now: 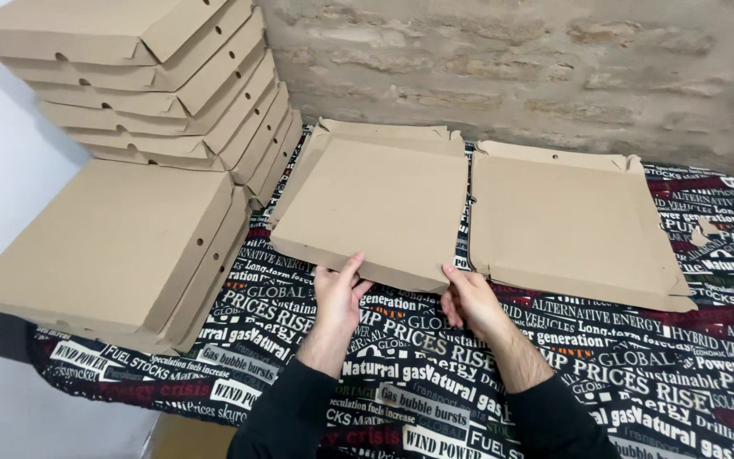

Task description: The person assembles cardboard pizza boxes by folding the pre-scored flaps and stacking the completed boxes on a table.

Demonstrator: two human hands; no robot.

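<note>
**Two hands at the near edge of an unfolded cardboard box**

Head camera, looking down: a flat, unfolded brown cardboard box [477,212] lies open on a table covered by a dark cloth [639,365] printed with white and red lettering. The box has two square panels side by side, joined along a middle crease, with narrow flaps around the edges. The left panel is lifted slightly at its near edge, while the right panel lies flat on the cloth.

The left hand [337,297] holds the near edge of the left panel, fingers and thumb pinched lightly on the cardboard. The right hand [469,297] grips the same edge close to the middle crease, fingertips curled on the board. Both arms wear dark sleeves.

To the left, touching the cloth's edge, stands a low stack of folded boxes [112,246], closed, with small round holes along their sides. Behind it, a taller stack of folded boxes [146,76] leans against a rough pale brick wall [511,59]. A small cardboard scrap [707,231] lies on the cloth at far right.
</note>
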